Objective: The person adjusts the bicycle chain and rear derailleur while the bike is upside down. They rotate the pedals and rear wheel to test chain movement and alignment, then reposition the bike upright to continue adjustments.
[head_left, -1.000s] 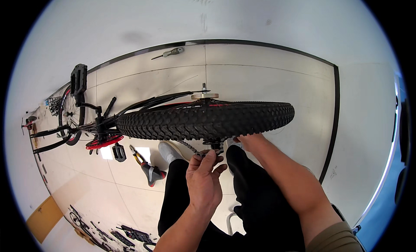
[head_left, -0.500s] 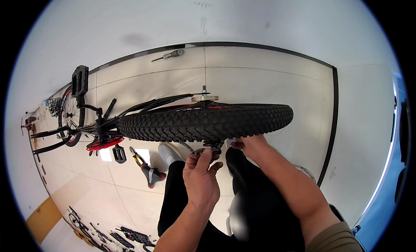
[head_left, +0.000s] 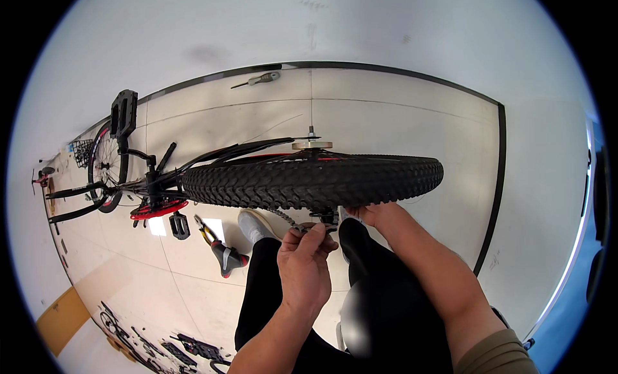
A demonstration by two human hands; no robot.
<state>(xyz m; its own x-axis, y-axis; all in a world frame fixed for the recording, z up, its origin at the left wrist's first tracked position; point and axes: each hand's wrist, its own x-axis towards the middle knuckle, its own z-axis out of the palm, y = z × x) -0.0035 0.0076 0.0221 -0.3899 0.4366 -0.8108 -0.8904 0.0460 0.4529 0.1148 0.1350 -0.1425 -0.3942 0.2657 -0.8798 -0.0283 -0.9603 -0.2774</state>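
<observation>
A black bicycle lies tipped on its side, its knobby rear tire across the middle of my view. Below the tire are the chain and a dark derailleur. My left hand is closed around the chain beside the derailleur, thumb uppermost. My right hand reaches under the tire's near edge to the right of the derailleur; its fingertips are curled and partly hidden, so what they grip is unclear. A silver disc and axle bolt sit above the tire. The red chainring and pedal are at left.
A screwdriver lies on the tiled floor near the far dark border strip. Pliers and a red-and-black tool pouch or similar object lie left of my feet. Other bicycle parts lie at lower left; more stand at far left.
My left hand and right hand shifted slightly around the derailleur and chain, the right hand a little toward the tire's underside. The whole view moved slightly; the bicycle stays put.
</observation>
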